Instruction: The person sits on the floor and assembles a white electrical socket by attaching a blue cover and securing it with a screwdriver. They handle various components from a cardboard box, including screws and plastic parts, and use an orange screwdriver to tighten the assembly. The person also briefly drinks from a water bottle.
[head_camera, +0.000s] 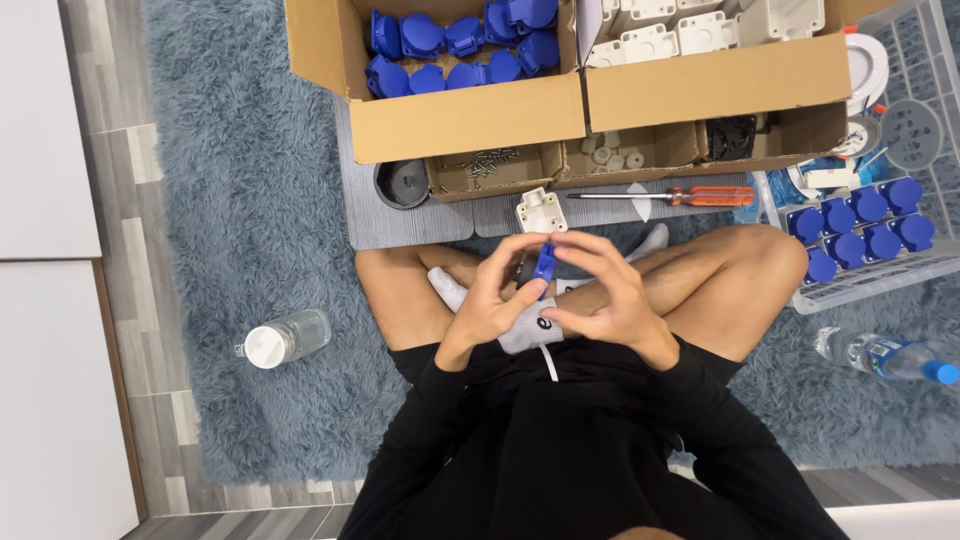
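Hands: left (487, 300) and right (600, 290) pinching small blue plastic part (544, 263) above crossed legs, fingers closed round it. Open shaggy rug (250, 180) left; cardboard boxes (460, 120) and screwdriver (670, 196) just ahead.

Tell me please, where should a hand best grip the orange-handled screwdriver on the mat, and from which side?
Probably by the orange handle of the screwdriver, coming from above. It lies flat on the grey mat, its thin metal shaft pointing left toward the white housing. The handle is thicker and nothing lies over it.
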